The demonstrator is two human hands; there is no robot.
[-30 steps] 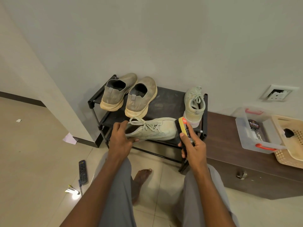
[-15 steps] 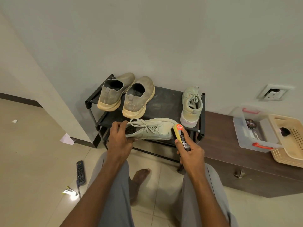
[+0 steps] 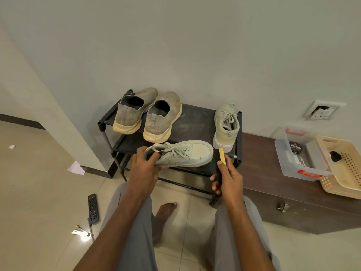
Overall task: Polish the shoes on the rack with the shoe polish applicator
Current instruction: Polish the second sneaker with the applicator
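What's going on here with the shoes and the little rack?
A person is polishing shoes at a low black metal shoe rack. The left hand grips a pale green lace-up sneaker by its heel opening, held on its side at the rack's front edge. The right hand holds a yellow-tipped shoe polish applicator just beside the sneaker's toe. Its twin and a pair of tan slip-ons sit on the rack.

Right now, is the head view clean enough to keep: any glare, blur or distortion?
Head view: dim, even indoor light; one bright glare spot on the floor tiles at lower left. Wide-angle bending curves the wall edge and the dark skirting. The held sneaker, the left hand and the right hand holding the applicator read sharp, without motion blur.
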